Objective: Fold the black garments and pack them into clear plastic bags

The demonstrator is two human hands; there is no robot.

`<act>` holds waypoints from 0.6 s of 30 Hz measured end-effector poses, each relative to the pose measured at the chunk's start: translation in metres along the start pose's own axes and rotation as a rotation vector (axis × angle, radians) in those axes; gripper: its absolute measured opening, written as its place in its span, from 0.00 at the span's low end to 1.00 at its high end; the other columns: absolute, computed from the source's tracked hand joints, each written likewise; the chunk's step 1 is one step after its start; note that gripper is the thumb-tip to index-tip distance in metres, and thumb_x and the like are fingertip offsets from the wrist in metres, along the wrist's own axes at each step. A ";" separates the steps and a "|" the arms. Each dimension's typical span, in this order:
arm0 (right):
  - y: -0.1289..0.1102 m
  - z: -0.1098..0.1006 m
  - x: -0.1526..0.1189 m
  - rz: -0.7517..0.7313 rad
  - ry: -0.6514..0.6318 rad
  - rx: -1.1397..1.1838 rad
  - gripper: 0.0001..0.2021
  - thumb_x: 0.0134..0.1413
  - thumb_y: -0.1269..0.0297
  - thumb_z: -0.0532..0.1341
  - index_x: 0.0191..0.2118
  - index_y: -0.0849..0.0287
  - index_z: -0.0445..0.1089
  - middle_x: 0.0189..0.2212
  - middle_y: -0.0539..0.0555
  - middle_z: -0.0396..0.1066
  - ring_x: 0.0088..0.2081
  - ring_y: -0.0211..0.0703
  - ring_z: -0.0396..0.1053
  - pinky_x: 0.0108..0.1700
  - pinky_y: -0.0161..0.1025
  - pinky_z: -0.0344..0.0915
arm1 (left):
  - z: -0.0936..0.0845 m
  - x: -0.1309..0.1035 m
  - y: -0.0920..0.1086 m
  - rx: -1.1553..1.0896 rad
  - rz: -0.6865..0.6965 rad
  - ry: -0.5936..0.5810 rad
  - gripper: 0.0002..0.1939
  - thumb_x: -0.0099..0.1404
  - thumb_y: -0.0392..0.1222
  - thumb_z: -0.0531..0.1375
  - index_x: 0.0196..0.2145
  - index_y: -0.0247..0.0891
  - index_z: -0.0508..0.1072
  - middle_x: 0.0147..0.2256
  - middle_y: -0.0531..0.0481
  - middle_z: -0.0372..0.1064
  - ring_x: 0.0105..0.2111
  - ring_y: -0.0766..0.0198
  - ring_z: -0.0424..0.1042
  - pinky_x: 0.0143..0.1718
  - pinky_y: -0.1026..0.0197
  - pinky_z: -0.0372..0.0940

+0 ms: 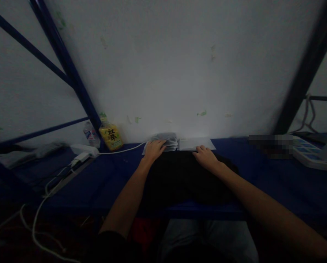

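spread over the stack (170, 137), the left hand (153, 150) is laid palm down; the right hand (205, 156) is rested, fingers bent, at the far edge of the cloth (185, 179); whether anything is pinched cannot be told. by the tabletop's (97, 179) left edge, a hard white power strip (86, 150) is set. a yellow bottle (111, 137) is stood at the back edge, perhaps kept clear. mid-back, thin grey layers are piled unevenly. soft black cloth is spread frontward, seemingly held flat, a smooth white sheet (198, 143) behind.
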State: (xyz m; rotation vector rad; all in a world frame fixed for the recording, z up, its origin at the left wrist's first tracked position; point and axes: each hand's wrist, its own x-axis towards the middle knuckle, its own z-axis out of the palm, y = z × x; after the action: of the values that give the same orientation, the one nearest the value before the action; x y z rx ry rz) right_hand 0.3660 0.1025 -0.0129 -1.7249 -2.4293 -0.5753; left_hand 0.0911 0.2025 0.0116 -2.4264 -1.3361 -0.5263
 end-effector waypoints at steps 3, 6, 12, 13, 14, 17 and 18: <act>-0.001 0.000 -0.001 0.020 -0.007 0.003 0.15 0.63 0.69 0.50 0.46 0.61 0.73 0.47 0.66 0.66 0.49 0.55 0.62 0.45 0.45 0.63 | -0.005 0.001 0.003 0.027 0.012 0.060 0.19 0.72 0.47 0.47 0.54 0.42 0.69 0.51 0.44 0.70 0.51 0.53 0.67 0.52 0.50 0.59; -0.001 -0.001 -0.003 0.050 -0.017 0.017 0.16 0.64 0.68 0.49 0.45 0.61 0.73 0.47 0.66 0.67 0.49 0.55 0.63 0.45 0.46 0.63 | -0.012 -0.001 0.009 0.030 0.061 0.154 0.19 0.72 0.45 0.47 0.54 0.42 0.70 0.51 0.45 0.70 0.51 0.54 0.68 0.53 0.50 0.59; -0.001 -0.019 0.007 0.104 0.119 0.128 0.19 0.62 0.63 0.54 0.56 0.61 0.65 0.47 0.64 0.69 0.50 0.56 0.64 0.47 0.46 0.63 | -0.022 -0.005 0.021 0.007 0.232 0.231 0.18 0.71 0.44 0.48 0.51 0.42 0.73 0.48 0.45 0.72 0.47 0.56 0.70 0.50 0.52 0.63; -0.001 -0.023 0.013 0.108 0.151 0.183 0.22 0.62 0.62 0.54 0.60 0.60 0.60 0.47 0.63 0.70 0.49 0.54 0.65 0.47 0.45 0.63 | -0.023 -0.006 0.022 0.011 0.265 0.231 0.18 0.71 0.44 0.49 0.51 0.42 0.73 0.48 0.45 0.72 0.47 0.57 0.70 0.49 0.52 0.64; -0.001 -0.025 0.018 0.101 0.175 0.249 0.24 0.63 0.62 0.54 0.63 0.59 0.56 0.48 0.62 0.70 0.49 0.52 0.66 0.47 0.44 0.63 | -0.024 -0.007 0.023 0.018 0.298 0.231 0.17 0.71 0.44 0.49 0.51 0.42 0.73 0.47 0.45 0.72 0.46 0.57 0.71 0.47 0.53 0.65; -0.005 -0.024 0.035 0.031 0.203 0.438 0.21 0.64 0.63 0.53 0.61 0.56 0.61 0.49 0.58 0.72 0.47 0.46 0.69 0.48 0.38 0.63 | -0.026 -0.009 0.025 0.040 0.363 0.233 0.17 0.70 0.43 0.49 0.50 0.42 0.73 0.46 0.45 0.73 0.44 0.57 0.72 0.45 0.54 0.66; -0.006 -0.022 0.039 0.020 0.210 0.480 0.18 0.64 0.64 0.53 0.58 0.56 0.65 0.49 0.57 0.72 0.48 0.45 0.70 0.49 0.37 0.62 | -0.027 -0.010 0.026 0.041 0.372 0.236 0.17 0.70 0.43 0.49 0.50 0.42 0.73 0.46 0.45 0.73 0.44 0.57 0.72 0.45 0.54 0.66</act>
State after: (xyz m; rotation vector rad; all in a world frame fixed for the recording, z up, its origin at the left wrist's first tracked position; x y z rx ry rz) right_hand 0.3437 0.1273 0.0178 -1.4107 -2.1704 -0.1392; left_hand 0.1041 0.1695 0.0283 -2.4083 -0.7705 -0.6491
